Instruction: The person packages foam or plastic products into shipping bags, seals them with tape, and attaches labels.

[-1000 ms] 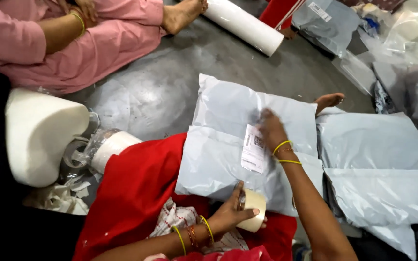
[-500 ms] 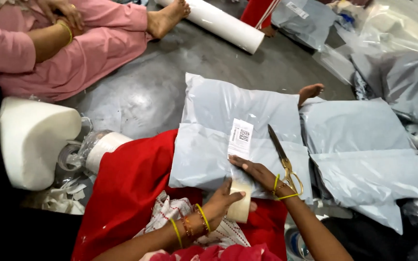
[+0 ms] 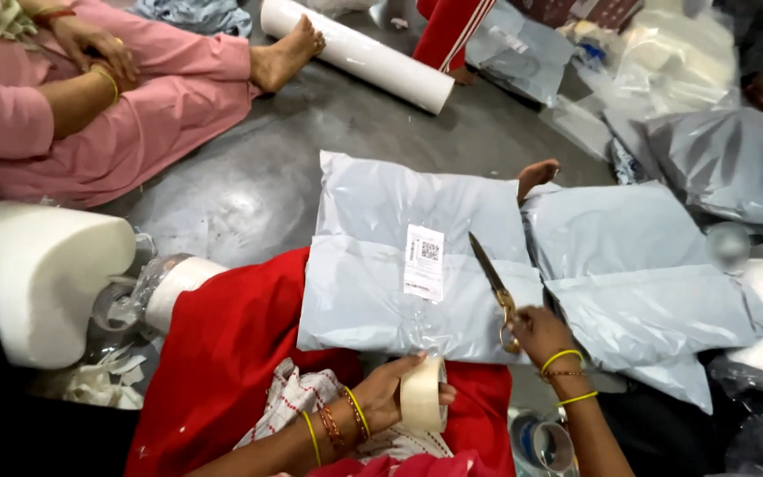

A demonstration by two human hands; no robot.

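A grey plastic mailer bag with a white label lies across my red-clad lap. My left hand grips a roll of clear tape at the bag's near edge. A strip of tape runs up from the roll onto the bag. My right hand holds a pair of scissors by gold handles. The blades point up and to the left over the bag's right side. My bare foot shows beyond the bag.
More grey mailer bags are stacked on the right. A white roll lies on the grey floor ahead. A seated person in pink is at upper left. A thick white roll and another tape roll sit near me.
My right hand left the label, picked up the scissors and drew back to the bag's lower right. My left hand stayed on the tape roll.
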